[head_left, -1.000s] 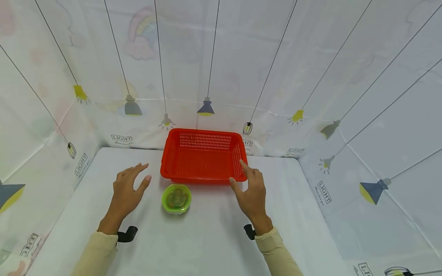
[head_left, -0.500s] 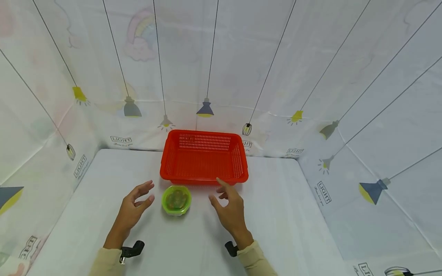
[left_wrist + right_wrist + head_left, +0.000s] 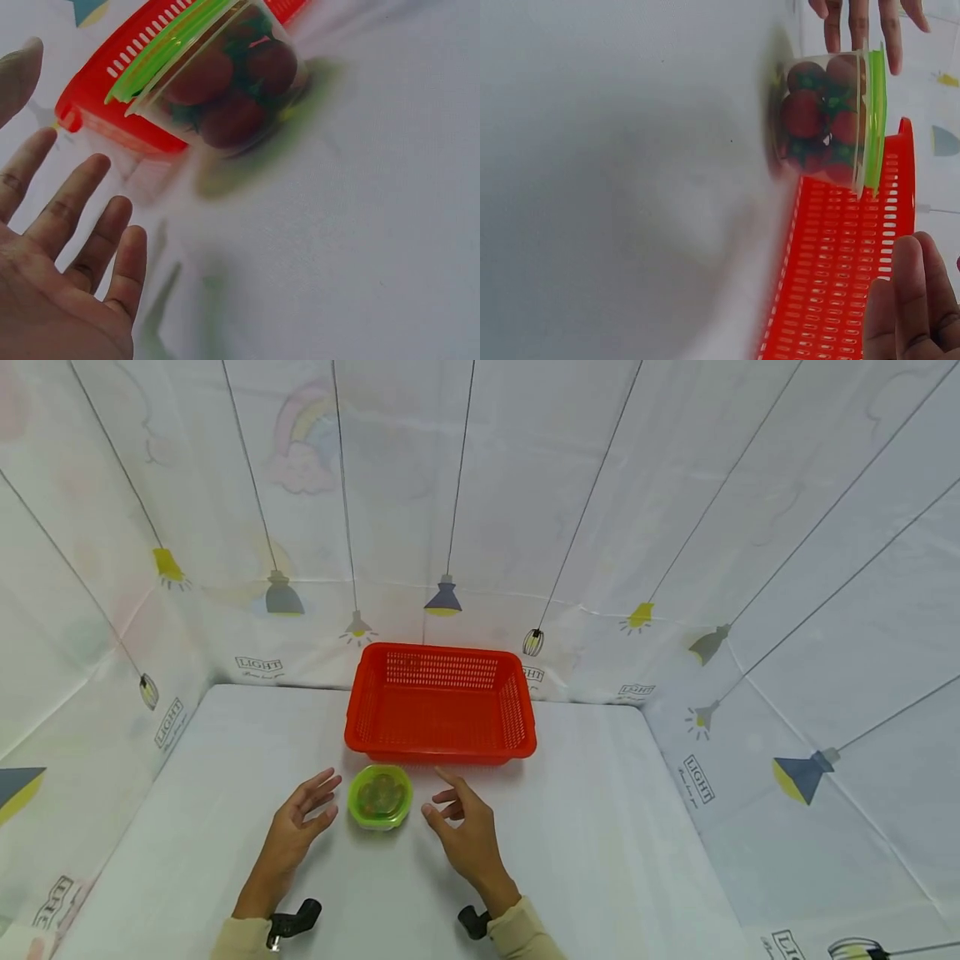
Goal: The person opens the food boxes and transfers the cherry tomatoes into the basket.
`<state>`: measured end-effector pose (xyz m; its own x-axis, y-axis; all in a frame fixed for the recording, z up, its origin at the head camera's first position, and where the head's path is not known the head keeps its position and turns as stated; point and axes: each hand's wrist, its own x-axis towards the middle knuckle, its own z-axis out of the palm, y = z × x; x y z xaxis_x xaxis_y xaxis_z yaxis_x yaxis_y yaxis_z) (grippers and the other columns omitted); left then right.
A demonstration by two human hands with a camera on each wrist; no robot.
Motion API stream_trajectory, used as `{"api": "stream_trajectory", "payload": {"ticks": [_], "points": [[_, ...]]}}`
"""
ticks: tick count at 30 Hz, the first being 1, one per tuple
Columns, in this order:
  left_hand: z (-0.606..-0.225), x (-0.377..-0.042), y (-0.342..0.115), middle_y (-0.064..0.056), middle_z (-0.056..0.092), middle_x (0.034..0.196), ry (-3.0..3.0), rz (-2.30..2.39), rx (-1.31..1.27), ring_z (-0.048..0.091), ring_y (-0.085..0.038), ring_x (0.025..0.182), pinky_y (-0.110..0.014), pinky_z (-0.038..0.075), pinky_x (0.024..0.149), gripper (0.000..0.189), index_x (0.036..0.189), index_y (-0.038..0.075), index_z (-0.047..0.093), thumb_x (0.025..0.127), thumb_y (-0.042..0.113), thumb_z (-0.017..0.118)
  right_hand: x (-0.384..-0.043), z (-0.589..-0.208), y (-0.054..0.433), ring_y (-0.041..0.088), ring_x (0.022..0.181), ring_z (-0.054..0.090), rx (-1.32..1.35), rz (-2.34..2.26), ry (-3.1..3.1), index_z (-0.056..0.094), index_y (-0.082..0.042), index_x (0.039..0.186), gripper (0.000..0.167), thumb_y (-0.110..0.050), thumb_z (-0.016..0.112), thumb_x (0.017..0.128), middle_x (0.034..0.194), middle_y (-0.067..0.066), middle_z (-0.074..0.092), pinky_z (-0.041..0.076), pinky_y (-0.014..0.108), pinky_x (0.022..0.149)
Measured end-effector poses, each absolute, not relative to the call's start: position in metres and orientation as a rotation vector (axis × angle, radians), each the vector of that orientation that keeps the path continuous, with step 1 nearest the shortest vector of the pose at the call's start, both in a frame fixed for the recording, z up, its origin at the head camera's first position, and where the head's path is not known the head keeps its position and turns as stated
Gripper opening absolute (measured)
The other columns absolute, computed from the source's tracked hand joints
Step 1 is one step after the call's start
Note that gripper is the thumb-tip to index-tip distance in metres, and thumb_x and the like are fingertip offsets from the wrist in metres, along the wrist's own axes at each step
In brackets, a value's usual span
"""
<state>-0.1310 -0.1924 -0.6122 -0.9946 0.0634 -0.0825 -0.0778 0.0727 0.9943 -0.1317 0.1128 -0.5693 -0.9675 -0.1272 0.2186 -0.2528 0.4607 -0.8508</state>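
Note:
A clear food container (image 3: 380, 797) with a green lid (image 3: 876, 120) stands on the white table, just in front of a red plastic basket (image 3: 442, 752). Through its clear side, several small red tomatoes (image 3: 804, 114) with green tops show in the right wrist view. My left hand (image 3: 296, 827) hovers to the left of the container, fingers spread and apart from it. On the other side, my right hand (image 3: 467, 835) is held a short way from the container, its fingers extended and holding nothing.
The basket stands at the table's back edge, near a printed cloth wall (image 3: 405, 527). White tabletop (image 3: 600, 827) stretches to the right of the hands. Each wrist wears a black camera mount (image 3: 296, 922).
Both hands have come lower and closer to the container; the right one has moved well to the left, away from the basket's right side. Container and basket stay in place.

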Motion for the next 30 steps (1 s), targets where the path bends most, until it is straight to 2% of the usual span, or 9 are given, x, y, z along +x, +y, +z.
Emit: {"api": "stream_trajectory", "payload": {"ticks": [7,11,18,24,30], "points": [[-0.611,-0.127,-0.193,-0.004,0.049,0.165,2.357,1.979,-0.01,0.045,-0.028,0.146,-0.014,0.047,0.099,0.067,0.162,0.025,0.043,0.103,0.036,0.072,-0.13,-0.575,0.114,0.012,0.093,0.069,0.304,1.555,-2.593,0.05,-0.044,0.154,0.059,-0.04,0.074,0.1,0.118,0.002,0.075,0.061,0.046,0.09],[-0.61,-0.126,-0.192,-0.004,0.049,0.166,2.351,1.977,-0.003,0.042,-0.031,0.148,-0.015,0.047,0.099,0.067,0.162,0.024,0.043,0.103,0.034,0.072,-0.13,-0.579,0.114,0.013,0.092,0.068,0.303,1.561,-2.613,0.05,-0.044,0.153,0.058,-0.041,0.074,0.1,0.117,0.001,0.075,0.061,0.039,0.089],[-0.618,-0.127,-0.186,-0.004,0.046,0.168,2.279,2.007,-0.011,0.04,-0.029,0.151,-0.015,0.047,0.1,0.068,0.164,0.026,0.04,0.103,0.028,0.072,-0.128,-0.587,0.106,0.014,0.09,0.07,0.385,1.608,-2.662,0.051,-0.041,0.154,0.058,-0.034,0.074,0.101,0.111,-0.002,0.075,0.057,0.027,0.083],[-0.626,-0.128,-0.185,-0.008,0.044,0.169,2.189,2.077,-0.004,0.04,-0.029,0.149,-0.015,0.047,0.1,0.069,0.165,0.021,0.038,0.104,0.02,0.071,-0.126,-0.593,0.096,0.015,0.087,0.07,0.442,1.668,-2.685,0.053,-0.032,0.156,0.057,-0.029,0.073,0.102,0.11,0.001,0.075,0.057,0.025,0.078],[-0.63,-0.128,-0.186,-0.01,0.042,0.17,2.141,2.104,-0.003,0.043,-0.024,0.149,-0.014,0.047,0.101,0.07,0.165,0.02,0.037,0.104,0.017,0.07,-0.127,-0.6,0.088,0.013,0.088,0.07,0.458,1.691,-2.71,0.055,-0.032,0.154,0.054,-0.032,0.072,0.102,0.11,-0.001,0.075,0.056,0.024,0.078]]}}
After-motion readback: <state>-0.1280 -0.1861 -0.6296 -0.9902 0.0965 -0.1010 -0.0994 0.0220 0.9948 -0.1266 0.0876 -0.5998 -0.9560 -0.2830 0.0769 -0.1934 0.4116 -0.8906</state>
